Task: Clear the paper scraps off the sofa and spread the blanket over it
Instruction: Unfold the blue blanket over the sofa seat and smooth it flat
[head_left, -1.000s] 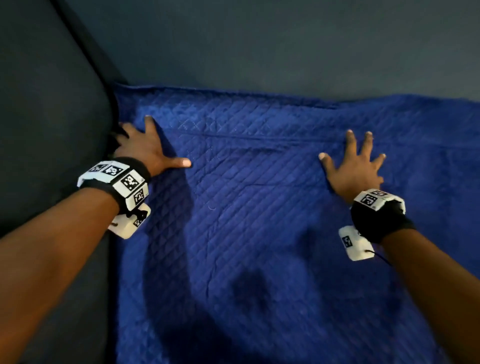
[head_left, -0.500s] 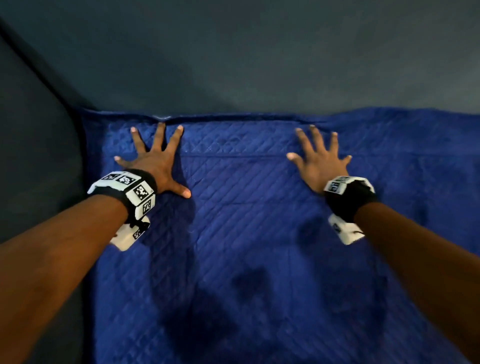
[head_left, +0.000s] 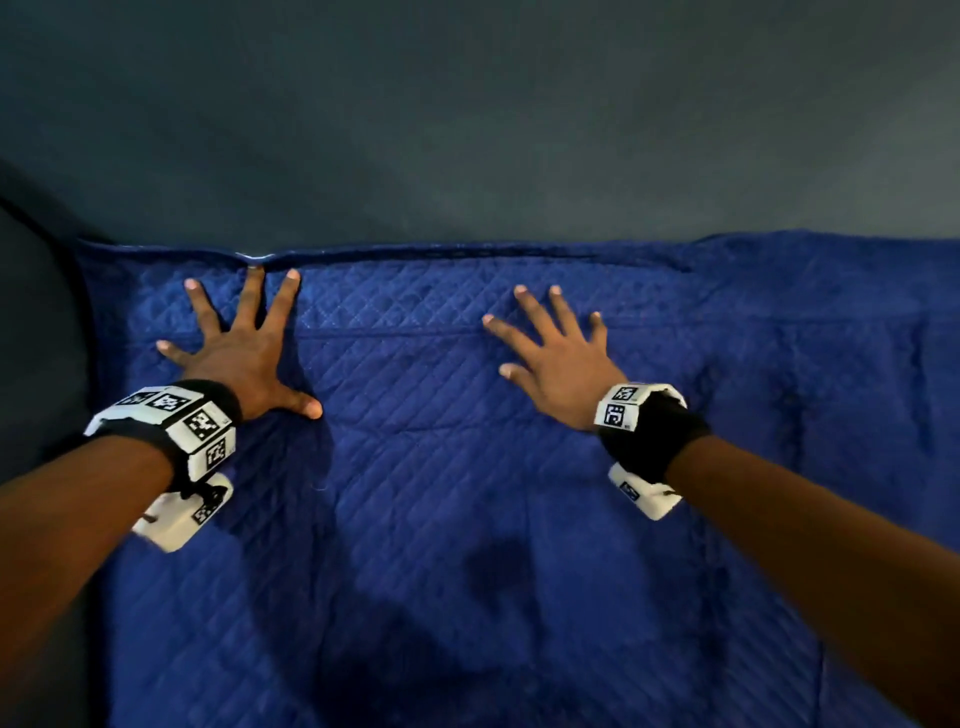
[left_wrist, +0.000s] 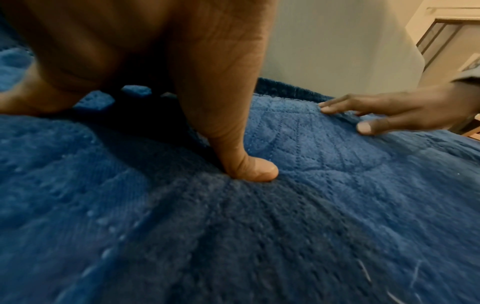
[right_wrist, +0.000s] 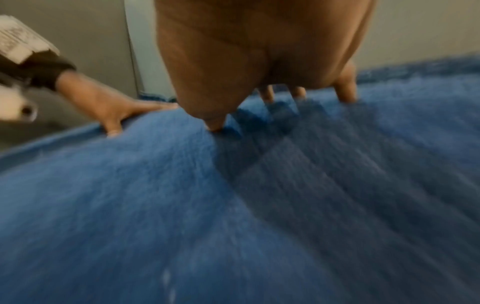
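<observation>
A blue quilted blanket (head_left: 467, 493) lies spread flat over the dark sofa seat, its far hem against the backrest. My left hand (head_left: 244, 348) presses flat on it near the far left corner, fingers splayed, the middle fingertip at the hem. My right hand (head_left: 556, 353) rests on the blanket further right with straight, spread fingers. In the left wrist view the left thumb (left_wrist: 246, 164) pushes into the blanket (left_wrist: 182, 226) and the right hand (left_wrist: 389, 115) lies beyond it. The right wrist view shows blurred blanket (right_wrist: 233, 205) and the left hand (right_wrist: 116, 111). No paper scraps are visible.
The dark grey sofa backrest (head_left: 467, 130) rises behind the blanket and the armrest (head_left: 36, 338) stands at the left. A pale wall (left_wrist: 337, 51) and a framed opening (left_wrist: 441, 35) show past the sofa in the left wrist view.
Both hands have slid toward the backrest over the blanket. The left hand moved right from the armrest corner and turned its fingers forward; the right hand moved left toward the middle.
</observation>
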